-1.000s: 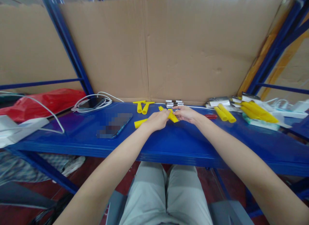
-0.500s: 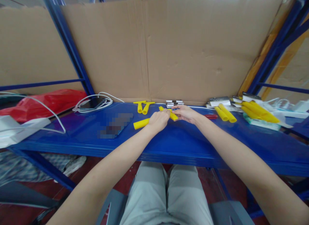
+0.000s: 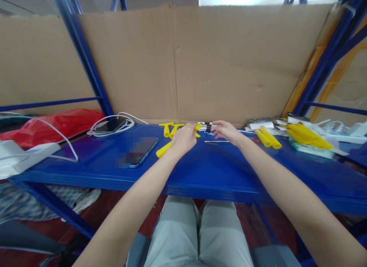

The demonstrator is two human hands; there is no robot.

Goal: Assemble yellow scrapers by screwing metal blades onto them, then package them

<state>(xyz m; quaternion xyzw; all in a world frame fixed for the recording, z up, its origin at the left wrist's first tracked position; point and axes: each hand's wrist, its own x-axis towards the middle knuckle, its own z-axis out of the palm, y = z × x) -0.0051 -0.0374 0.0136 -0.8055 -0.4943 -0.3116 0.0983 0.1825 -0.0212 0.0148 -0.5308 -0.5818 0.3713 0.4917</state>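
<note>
My left hand (image 3: 184,139) is closed around a yellow T-shaped handle. Its tube (image 3: 164,149) sticks out at the lower left, and a yellow end (image 3: 197,127) shows past the fingertips; the hand hides the middle. To its right, my right hand (image 3: 227,131) hovers over some small bits, probably screws (image 3: 210,133), with its fingers loosely bent and apart. Just behind them lie several black-and-white strips (image 3: 205,125). A screwdriver shaft (image 3: 216,141) lies below the right fingers, its red handle partly covered by the wrist. Two smaller yellow T-shaped pieces (image 3: 166,130) rest beyond the left hand.
A phone (image 3: 143,152) lies left on the blue table (image 3: 200,171), near a coiled white cable (image 3: 126,123). Yellow tubes (image 3: 268,137) and yellow pieces on a pale packet (image 3: 309,136) are at the right. A cardboard panel (image 3: 215,64) closes the back.
My right hand has let go of the yellow handle's end and moved a little to the right. The left hand has shifted slightly left with the handle. The screwdriver shaft is now uncovered.
</note>
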